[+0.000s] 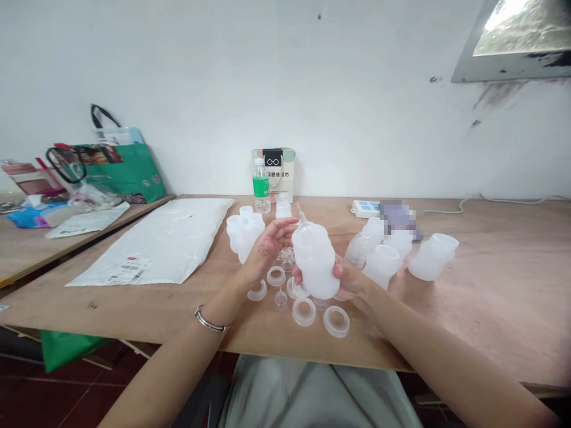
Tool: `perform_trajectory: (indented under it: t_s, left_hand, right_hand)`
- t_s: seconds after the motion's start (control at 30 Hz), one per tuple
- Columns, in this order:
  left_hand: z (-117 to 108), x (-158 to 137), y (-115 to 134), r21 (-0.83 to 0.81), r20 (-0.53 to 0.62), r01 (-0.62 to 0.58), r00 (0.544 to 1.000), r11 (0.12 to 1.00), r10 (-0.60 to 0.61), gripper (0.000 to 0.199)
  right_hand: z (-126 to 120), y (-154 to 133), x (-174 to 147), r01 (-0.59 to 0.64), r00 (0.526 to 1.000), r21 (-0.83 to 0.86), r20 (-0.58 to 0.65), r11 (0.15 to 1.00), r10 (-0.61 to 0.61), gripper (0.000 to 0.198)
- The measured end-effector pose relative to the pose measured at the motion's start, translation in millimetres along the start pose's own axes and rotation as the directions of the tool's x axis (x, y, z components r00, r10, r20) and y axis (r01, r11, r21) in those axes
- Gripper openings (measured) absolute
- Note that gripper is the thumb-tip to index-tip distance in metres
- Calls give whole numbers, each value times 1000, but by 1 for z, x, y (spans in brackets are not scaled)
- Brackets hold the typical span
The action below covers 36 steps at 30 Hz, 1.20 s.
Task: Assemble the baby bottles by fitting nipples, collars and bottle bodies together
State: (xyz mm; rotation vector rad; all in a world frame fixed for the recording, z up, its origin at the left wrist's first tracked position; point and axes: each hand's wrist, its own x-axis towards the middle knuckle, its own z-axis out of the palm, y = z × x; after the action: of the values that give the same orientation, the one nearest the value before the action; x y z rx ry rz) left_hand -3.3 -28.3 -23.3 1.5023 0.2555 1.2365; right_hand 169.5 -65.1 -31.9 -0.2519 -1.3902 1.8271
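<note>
My right hand is wrapped around a translucent white bottle, which it holds tilted above the table. A clear teat-like piece with a thin tip sits at the bottle's top. My left hand is beside that top, fingers stretched out and their tips close to the clear piece; whether they touch it I cannot tell. Below the bottle lie several translucent rings and clear teats. More white bottles stand to the right, and a cluster of white bottle bodies to the left.
A white plastic mailing bag lies flat on the wooden table at left. Against the wall stand a green-labelled water bottle and a paper bag. A white box and a cable lie at the back right.
</note>
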Motion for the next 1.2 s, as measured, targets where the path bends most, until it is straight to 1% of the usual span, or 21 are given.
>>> perform_trajectory:
  t_s: [0.07,0.13,0.23,0.3,0.37,0.43,0.47,0.57,0.63,0.67,0.73,0.8,0.83,0.9,0.93,1.0,1.03,1.07,1.1,1.13,1.2]
  left_hand:
    - [-1,-1,-2,5,55,-38,998,999,38,85]
    - [-3,-1,-4,19,97,-57,994,998,55,89]
    - [-3,0,-5,44,105,-86,991,995,81,91]
    - [-3,0,-4,47,96,-88,992,995,83,88]
    - [-3,1,-1,47,105,-80,992,996,75,85]
    - [-4,2,2,58,115,-65,992,996,58,82]
    - [-4,2,3,73,101,-53,994,996,46,78]
    - [-7,3,4,135,-1,0,1000,991,0,57]
    - [-8,3,-1,145,-38,7,999,989,-2,48]
    - [-9,3,-5,133,-29,0,1000,991,4,49]
    - [-10,2,-12,83,20,-15,1000,996,14,58]
    - [-9,2,-16,30,66,-35,997,999,33,72]
    - [-8,1,-16,16,74,-53,996,998,51,77]
    - [-6,1,-12,28,45,-104,994,994,102,82]
    - [-5,1,-8,52,15,-125,992,991,125,79]
    - [-3,1,-1,108,-44,-137,989,985,143,64]
    - [-3,2,2,128,-63,-133,988,983,142,55]
    - [-3,2,4,136,-70,-125,988,983,136,47]
    - [-4,2,5,131,-61,-118,990,984,127,41]
    - [-6,2,6,115,-41,-112,992,987,117,39]
    - [-10,1,6,70,27,-86,996,994,85,42]
  right_hand:
    - [0,3,2,-4,1000,4,-30,1000,4,81]
    - [1,6,4,1,995,-1,-95,1000,-1,75]
    - [1,11,7,-12,985,-56,-172,998,2,61]
    - [1,13,8,-19,984,-100,-178,995,1,54]
    - [0,13,8,-15,986,-116,-167,993,-4,51]
    - [-1,10,7,-16,990,-90,-139,996,3,52]
    - [-1,9,5,-14,994,-67,-112,998,6,56]
    - [3,2,1,24,999,-11,-24,1000,-24,72]
    - [5,-1,-1,59,998,-5,-6,998,-59,79]
    - [6,-2,-1,65,998,-10,-16,998,-65,78]
    - [7,-2,0,72,995,-36,-69,997,-75,72]
    - [7,0,3,86,982,-119,-160,989,-105,63]
    - [7,1,4,99,968,-195,-209,976,-140,58]
    - [9,3,6,116,926,-407,-286,906,-247,49]
    - [10,3,6,105,904,-520,-305,848,-299,48]
    - [14,4,6,62,871,-687,-317,724,-375,49]
    - [15,3,6,42,866,-724,-317,688,-386,49]
    - [16,3,6,30,870,-728,-319,685,-377,48]
    - [17,3,6,28,881,-697,-322,717,-347,45]
    - [17,4,6,29,898,-627,-325,779,-295,44]
    - [15,5,7,-5,947,-391,-297,920,-121,45]
